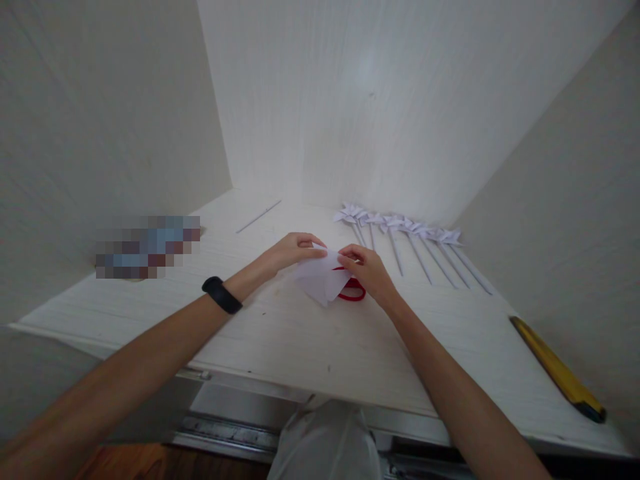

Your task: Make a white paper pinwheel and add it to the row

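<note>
A white piece of paper (pixel 323 277), creased and partly folded, is held up over the middle of the table. My left hand (pixel 295 252) pinches its upper left edge between thumb and fingers. On the upper right edge, my right hand (pixel 364 267) grips it the same way. Behind the paper and below my right hand lie red-handled scissors (pixel 353 293); their blades are hidden. Several white paper pinwheels (pixel 397 223) on paper sticks lie in a row to the right. A lone thin paper stick (pixel 259 217) rests at the back left.
At the right front lies a yellow box cutter (pixel 557 370) with black ends, along the side wall. A pixelated object (pixel 150 248) stands at the left edge. White panels enclose the white table (pixel 280 347) at the back and sides.
</note>
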Demonstrator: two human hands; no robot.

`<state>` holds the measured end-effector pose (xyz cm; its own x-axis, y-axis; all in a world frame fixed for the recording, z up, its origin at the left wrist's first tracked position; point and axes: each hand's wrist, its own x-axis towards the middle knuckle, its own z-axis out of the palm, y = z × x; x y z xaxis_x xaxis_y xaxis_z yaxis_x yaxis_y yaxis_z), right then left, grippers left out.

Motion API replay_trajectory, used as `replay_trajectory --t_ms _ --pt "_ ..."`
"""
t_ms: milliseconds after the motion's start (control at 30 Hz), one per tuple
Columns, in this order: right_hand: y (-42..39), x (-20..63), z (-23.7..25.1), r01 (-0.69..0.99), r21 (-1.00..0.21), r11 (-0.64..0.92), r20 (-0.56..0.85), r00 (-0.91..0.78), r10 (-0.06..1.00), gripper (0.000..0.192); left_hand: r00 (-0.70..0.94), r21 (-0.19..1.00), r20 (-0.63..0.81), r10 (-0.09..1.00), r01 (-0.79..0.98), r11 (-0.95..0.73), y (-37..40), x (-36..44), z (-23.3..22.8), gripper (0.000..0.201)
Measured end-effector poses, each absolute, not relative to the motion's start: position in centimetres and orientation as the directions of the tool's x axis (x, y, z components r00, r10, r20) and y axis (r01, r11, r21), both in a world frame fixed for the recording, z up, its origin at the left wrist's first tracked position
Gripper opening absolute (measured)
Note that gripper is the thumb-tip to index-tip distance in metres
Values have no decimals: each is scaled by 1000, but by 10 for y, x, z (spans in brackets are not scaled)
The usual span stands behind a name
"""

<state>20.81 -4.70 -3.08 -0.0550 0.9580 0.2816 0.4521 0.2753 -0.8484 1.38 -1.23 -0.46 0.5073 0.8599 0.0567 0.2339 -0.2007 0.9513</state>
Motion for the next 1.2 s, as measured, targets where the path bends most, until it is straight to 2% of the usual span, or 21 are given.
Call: replay_trajectory --t_ms 267,467,733,967,1200 --pt "-42 212 -35 392 -884 256 279 2 960 22 457 944 118 882 223 -242 -9 11 -11 27" --pt "-51 204 -28 434 -858 273 290 -27 957 15 602 946 47 797 229 -229 -17 14 -6 35" --pt "-58 196 -23 479 -817 322 336 -60 940 8 682 945 35 730 216 -246 -16 17 -7 20" --pt "-58 195 -27 439 -823 361 363 -81 928 7 584 942 87 807 216 -257 -14 20 -12 22" --pt "-53 198 -26 311 -875 372 363 -87 928 21 540 935 117 833 223 -276 -12 21 -16 22"
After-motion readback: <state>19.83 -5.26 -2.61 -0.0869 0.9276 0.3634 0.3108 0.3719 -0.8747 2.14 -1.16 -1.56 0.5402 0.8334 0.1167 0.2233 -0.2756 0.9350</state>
